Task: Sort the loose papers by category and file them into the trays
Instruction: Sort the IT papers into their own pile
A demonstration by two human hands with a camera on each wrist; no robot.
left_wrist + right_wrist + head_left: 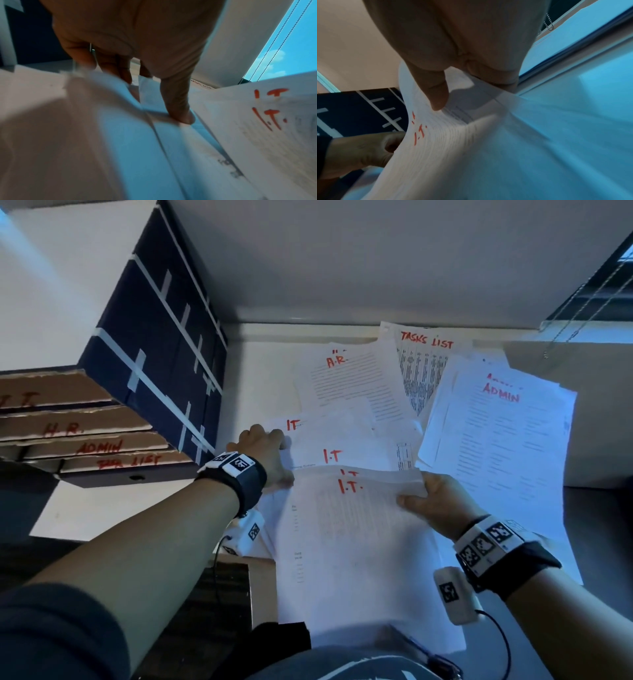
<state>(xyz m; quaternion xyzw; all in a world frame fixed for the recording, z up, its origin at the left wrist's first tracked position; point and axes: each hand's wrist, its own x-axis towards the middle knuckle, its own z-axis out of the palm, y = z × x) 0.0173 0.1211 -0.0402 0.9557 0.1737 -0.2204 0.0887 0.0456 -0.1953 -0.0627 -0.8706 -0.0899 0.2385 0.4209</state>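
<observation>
Currently right hand (432,501) pinches the "I.T." sheets (356,542) lifted above the table (260,378); left hand (263,453) grips more I.T. papers (342,446) beside the cardboard trays (89,436).

Office, labelled filing trays (85,436), desk (260,378) paperwork (496,422)

A white, flat-topped desk (267,371) set against a pale wall carries everything. At its left stands a dark navy cardboard tray stack (161,344) criss-crossed with white tape, its brown tray fronts lettered in red. Loose white paper sheets are spread across the middle and right: one marked "A.R." (346,378), a "TASKS LIST" sheet (424,361) behind it, a fanned "ADMIN" pile (500,433) at right, and overlapping "I.T." sheets (339,443) nearer the front edge.
</observation>
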